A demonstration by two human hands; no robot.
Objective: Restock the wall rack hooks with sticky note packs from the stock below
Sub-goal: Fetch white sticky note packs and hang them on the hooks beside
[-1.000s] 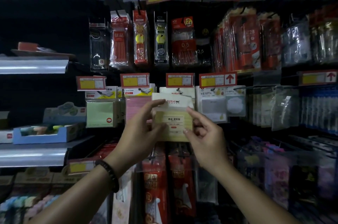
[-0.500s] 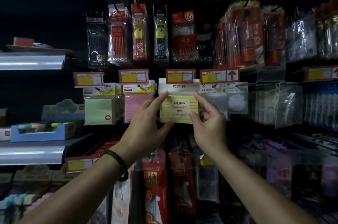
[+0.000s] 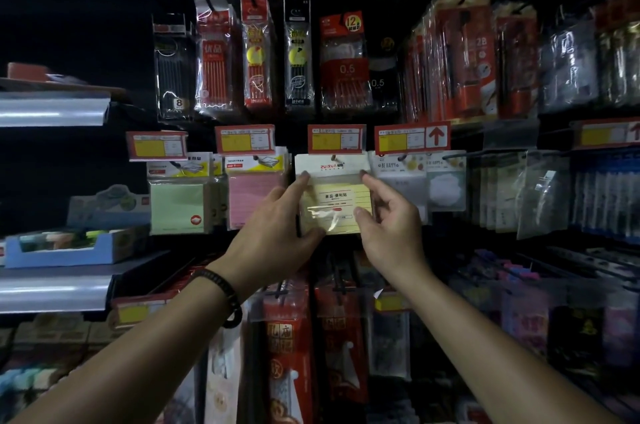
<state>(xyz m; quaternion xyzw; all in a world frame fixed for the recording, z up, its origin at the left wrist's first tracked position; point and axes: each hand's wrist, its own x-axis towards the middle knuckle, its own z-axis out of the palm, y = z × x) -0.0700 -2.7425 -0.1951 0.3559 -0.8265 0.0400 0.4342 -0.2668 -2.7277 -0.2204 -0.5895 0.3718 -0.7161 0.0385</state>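
Observation:
A yellow sticky note pack (image 3: pixel 334 197) with a white header card hangs at the middle hook (image 3: pixel 334 157) of the wall rack, under a red price tag. My left hand (image 3: pixel 273 233) holds its left edge, forefinger at the header and thumb under the bottom corner. On the other side, my right hand (image 3: pixel 389 224) pinches the pack's right edge between forefinger and thumb. Green (image 3: pixel 176 205) and pink (image 3: pixel 254 198) sticky note packs hang on hooks to the left.
Pen and refill packs (image 3: pixel 259 53) hang on the row above. White note packs (image 3: pixel 443 188) hang right of the yellow pack. Red packs (image 3: pixel 287 337) hang below my hands. Metal shelves (image 3: pixel 52 288) with a blue box (image 3: pixel 69 249) jut out on the left.
Both hands lifted the yellow pack up and toward the rack until its header reached the middle hook. The view moved closer to the rack.

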